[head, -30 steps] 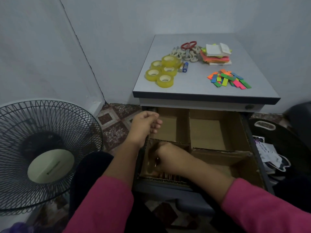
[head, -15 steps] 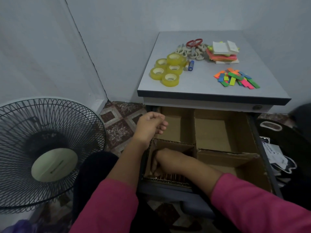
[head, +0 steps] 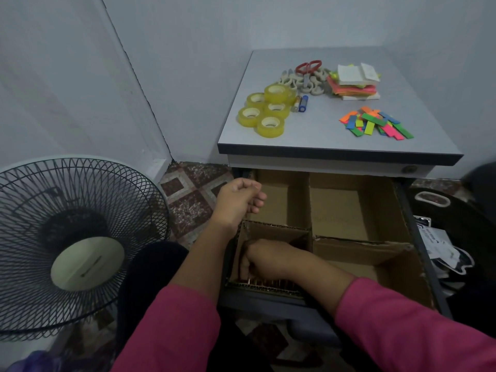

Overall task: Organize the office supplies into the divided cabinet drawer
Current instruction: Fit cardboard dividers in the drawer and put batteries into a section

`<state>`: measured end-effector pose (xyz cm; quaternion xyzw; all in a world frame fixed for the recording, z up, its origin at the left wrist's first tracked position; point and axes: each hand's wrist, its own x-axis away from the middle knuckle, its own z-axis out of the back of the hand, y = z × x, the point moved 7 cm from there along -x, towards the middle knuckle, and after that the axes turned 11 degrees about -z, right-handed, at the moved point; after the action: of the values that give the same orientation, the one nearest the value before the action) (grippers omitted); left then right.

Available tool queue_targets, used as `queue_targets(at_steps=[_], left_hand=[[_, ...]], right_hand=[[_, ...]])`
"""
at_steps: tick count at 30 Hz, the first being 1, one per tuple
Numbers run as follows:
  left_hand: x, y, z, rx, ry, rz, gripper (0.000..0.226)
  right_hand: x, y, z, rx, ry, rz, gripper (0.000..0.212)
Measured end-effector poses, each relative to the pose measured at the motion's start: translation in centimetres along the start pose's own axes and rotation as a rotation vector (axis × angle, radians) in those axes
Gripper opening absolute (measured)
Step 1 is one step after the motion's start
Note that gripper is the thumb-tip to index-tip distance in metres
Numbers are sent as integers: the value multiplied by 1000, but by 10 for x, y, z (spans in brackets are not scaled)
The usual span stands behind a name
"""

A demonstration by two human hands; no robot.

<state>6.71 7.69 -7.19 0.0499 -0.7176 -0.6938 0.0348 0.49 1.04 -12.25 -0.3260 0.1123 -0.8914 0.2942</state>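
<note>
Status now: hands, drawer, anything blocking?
Right hand down in near-left compartment, grip hidden. Left hand curled, empty, over drawer. Tape rolls on cabinet top. Nothing blocking.

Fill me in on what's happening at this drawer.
A person is sorting office supplies into a cardboard-divided drawer. The right hand reaches down into the near-left compartment, where small metallic items lie; its grip is hidden. The left hand hovers curled above the drawer's left edge. Tape rolls, scissors and colored strips sit on the cabinet top.
</note>
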Motion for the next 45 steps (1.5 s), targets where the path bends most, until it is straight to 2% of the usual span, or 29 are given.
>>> queue_targets(at_steps=[8,13,17,19,22,25,28,30,33,39,42,45], left_hand=[[1,1,0,-16,1,-1,9],[2,4,-1,-15,12,0,10],[5,9,-4,-86,37,-53,10],[7,18,-10,-145,33,-141,12],[8,46,-23,-246,39,-324,11],[3,84,-42,-475,25,-582,8],[-17,111,-62,-723,98,-727,17],[-35,125,-70,-853,153,-740,21],[-63,137,-79,-1038,144,-722,25],[-97,141,-89,-1242,-6,-607,33],[-101,139,-94,-1309,-51,-621,31],[-98,138,-96,-1333,-48,-648,26]], right_hand=[[9,11,15,-68,45,-26,38],[33,20,41,-173,114,-57,26],[64,28,70,-270,249,-46,21],[76,37,88,-313,371,-57,19],[95,56,122,-381,675,-94,19],[109,75,159,-466,1000,-139,21],[107,90,194,-410,1205,-222,24],[97,98,215,-376,1228,-260,28],[78,107,242,-248,1190,-311,34],[48,118,261,121,946,-470,40],[44,120,261,146,935,-468,40],[48,117,259,144,991,-451,37]])
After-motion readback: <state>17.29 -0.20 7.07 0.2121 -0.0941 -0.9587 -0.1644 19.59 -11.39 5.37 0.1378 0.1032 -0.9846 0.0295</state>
